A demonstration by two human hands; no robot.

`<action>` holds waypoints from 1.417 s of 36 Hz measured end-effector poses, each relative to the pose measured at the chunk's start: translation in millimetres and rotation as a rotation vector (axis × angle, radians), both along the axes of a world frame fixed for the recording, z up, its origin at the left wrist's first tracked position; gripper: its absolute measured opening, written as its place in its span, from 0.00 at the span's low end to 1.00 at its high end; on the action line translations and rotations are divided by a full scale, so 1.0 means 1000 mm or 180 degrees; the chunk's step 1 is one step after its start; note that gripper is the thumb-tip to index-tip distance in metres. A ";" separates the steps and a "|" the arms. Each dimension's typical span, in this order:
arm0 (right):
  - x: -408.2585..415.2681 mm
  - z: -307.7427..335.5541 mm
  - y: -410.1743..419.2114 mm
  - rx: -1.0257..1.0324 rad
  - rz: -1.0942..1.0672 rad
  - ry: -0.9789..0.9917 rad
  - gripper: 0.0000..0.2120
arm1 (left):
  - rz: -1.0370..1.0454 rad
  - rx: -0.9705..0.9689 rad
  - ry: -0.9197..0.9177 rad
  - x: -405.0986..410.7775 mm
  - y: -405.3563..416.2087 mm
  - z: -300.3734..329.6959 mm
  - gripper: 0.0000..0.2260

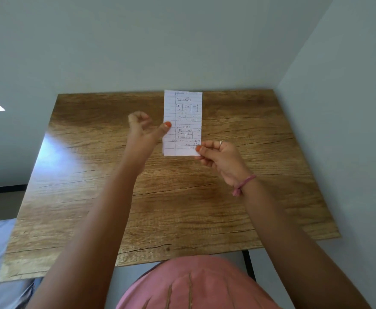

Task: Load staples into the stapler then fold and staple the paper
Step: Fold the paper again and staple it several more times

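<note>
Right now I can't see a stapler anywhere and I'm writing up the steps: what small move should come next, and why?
Probably lower the paper onto the table. Both the left hand and right hand pinch its edges in the air, it already looks folded narrow, and no stapler is in view to staple it.

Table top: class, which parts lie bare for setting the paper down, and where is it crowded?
The table shows bare wood left of the left hand, right of the right hand, and along the near edge. The middle is crowded: both hands hold the paper there.
</note>
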State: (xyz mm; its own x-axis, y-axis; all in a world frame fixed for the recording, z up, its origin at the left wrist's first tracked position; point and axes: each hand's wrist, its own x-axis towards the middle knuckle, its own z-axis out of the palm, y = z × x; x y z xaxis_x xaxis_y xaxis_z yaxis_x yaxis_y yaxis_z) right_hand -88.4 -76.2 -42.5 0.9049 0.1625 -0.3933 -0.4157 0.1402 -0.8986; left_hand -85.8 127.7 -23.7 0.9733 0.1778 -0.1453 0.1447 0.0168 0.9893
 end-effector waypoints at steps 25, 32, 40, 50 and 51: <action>0.016 -0.030 -0.039 -0.3338 0.0077 -0.1381 0.19 | -0.0509 -0.0195 0.0211 0.006 -0.003 -0.018 0.13; 0.028 -0.043 -0.039 -0.3827 0.0508 -0.0847 0.29 | -0.0390 -0.0035 0.0180 0.007 -0.008 -0.005 0.09; 0.016 -0.011 -0.031 -0.0215 -0.0107 0.0038 0.13 | -0.0949 0.0358 -0.0014 0.004 -0.009 0.010 0.15; 0.013 0.020 -0.035 0.1057 0.0478 0.0353 0.18 | -0.1283 0.0644 -0.0045 0.000 -0.010 0.027 0.17; 0.013 0.020 -0.035 0.1027 0.0500 0.0355 0.18 | -0.1317 0.0697 -0.0038 0.000 -0.009 0.029 0.17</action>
State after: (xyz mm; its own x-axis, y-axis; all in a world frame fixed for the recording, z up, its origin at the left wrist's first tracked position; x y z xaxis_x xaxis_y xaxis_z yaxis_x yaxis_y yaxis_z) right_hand -74.9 -111.5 -22.0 0.8136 0.4276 -0.3940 -0.5475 0.3354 -0.7667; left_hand -85.5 118.8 5.0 0.9702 -0.2003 -0.1361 0.0839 -0.2492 0.9648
